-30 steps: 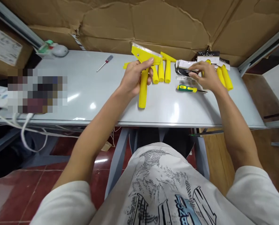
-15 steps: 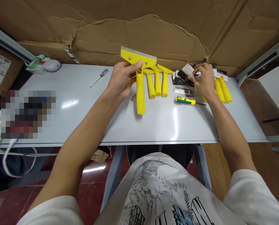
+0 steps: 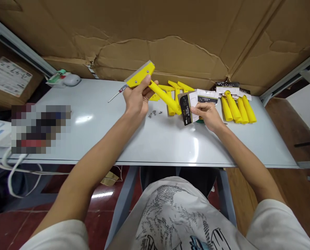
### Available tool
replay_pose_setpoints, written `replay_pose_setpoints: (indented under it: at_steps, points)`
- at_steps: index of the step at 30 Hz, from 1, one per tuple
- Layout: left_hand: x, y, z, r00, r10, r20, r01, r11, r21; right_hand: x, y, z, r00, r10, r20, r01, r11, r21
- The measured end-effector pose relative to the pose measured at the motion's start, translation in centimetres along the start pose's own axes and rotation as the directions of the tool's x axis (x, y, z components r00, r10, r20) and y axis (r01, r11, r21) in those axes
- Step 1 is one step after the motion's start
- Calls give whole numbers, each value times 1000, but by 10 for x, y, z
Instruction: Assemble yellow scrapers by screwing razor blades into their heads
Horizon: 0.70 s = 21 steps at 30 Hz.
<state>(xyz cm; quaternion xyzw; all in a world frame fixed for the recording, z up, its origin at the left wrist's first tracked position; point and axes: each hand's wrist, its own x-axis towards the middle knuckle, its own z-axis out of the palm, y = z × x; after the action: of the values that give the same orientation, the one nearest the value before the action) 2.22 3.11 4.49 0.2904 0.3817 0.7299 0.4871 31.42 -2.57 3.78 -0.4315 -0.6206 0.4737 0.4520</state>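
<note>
My left hand [image 3: 137, 95] is closed around the neck of a yellow scraper [image 3: 165, 97], its metal blade edge tilted up to the left and its handle slanting down to the right. Between the thumb and fingers of my right hand [image 3: 208, 114] is a black-and-white packaging card [image 3: 186, 108], close to the scraper handle's end. Behind them lie several yellow scraper parts [image 3: 177, 91]. Small screws [image 3: 153, 113] are scattered on the table below the scraper. The green screwdriver is mostly hidden behind my right hand and the card.
At the right rest several yellow scrapers [image 3: 231, 106] with header cards [image 3: 227, 87]. A screwdriver [image 3: 117, 93] lies left of my left hand. A grey mouse [image 3: 72, 80] sits at the table's back left. Cardboard [image 3: 165, 52] stands along the back edge.
My right hand has lifted a card from the pile and brought it left towards the scraper. My left hand has turned the scraper from upright to slanted, its handle now pointing right.
</note>
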Motion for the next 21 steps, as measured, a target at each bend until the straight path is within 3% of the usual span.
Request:
replay_pose_setpoints:
  at_steps: [7,12,18,21]
  points:
    - [-25,-5,10,998,43,46,-40,996,-74,-4,2,15,993,37,-112,-18,985,170]
    - [-34,-2,17,984,-9,176,32,991,-131,-2,4,17,968,81,-237,5,941,340]
    - [-32,12,16,954,-145,264,156,987,-24,-3,0,10,965,86,-247,27,906,421]
    - [-31,16,15,954,-159,254,183,980,-74,-4,-1,9,965,64,-255,49,910,412]
